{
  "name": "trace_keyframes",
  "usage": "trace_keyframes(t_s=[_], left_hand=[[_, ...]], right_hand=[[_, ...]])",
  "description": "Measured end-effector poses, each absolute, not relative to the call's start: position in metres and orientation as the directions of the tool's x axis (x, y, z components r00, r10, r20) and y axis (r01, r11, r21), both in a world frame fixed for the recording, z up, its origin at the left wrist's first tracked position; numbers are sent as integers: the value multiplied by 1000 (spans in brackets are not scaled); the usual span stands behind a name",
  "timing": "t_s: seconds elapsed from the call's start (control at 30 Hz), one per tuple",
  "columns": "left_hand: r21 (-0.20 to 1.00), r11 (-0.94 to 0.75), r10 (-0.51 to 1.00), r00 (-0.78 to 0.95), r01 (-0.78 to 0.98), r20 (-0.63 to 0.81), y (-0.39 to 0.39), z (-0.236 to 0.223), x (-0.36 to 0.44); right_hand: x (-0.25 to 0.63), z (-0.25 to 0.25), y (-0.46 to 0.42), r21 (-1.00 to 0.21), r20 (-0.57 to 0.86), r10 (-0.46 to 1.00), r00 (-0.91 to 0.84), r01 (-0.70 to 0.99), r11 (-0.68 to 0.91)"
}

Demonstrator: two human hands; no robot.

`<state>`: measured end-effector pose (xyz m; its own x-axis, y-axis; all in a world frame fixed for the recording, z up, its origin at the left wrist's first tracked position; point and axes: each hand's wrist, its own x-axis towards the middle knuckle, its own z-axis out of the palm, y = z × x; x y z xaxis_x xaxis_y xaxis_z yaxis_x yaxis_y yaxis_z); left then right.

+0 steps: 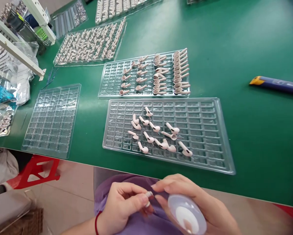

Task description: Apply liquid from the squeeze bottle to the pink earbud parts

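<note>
My left hand [126, 204], with a red cord at its wrist, pinches a small white earbud part [148, 194] above my lap. My right hand [197, 199] is just to the right, its thumb and index finger apart and close to that part. Against its palm it holds a translucent round plastic piece [187, 213] with a white centre; what kind of piece it is I cannot tell. Beyond my hands lies a clear compartment tray [205, 130] with several white earbud shells [148, 137] scattered loosely on it.
Behind it, a second clear tray [109, 80] bears rows of earbud shells, and a fuller tray [87, 45] stands farther back. Another clear tray [53, 120] lies left, near a white rack [21, 49]. A blue and yellow tool [273, 83] rests on the green table [234, 49].
</note>
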<state>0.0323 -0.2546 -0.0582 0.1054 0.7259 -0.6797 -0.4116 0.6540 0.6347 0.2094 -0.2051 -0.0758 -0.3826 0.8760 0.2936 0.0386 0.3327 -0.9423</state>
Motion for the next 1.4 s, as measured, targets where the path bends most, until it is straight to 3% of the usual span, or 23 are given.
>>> trace_keyframes(t_s=[0.37,0.93,1.17,1.4], left_hand=[[677,675,734,178,-294,-655,-250,-47,32],[757,625,780,129,-188,-612,-253,-41,35],[804,579,815,51,-136,-578,-253,-41,35],[711,647,732,-39,-277,-681,-252,-54,36]], right_hand=[[213,-71,-205,-950,305,827,-473,-92,298],[214,-74,-207,-947,313,821,-478,-98,304],[213,-68,-208,-923,357,874,-330,20,384],[212,-72,-210,-864,411,859,-305,170,474]])
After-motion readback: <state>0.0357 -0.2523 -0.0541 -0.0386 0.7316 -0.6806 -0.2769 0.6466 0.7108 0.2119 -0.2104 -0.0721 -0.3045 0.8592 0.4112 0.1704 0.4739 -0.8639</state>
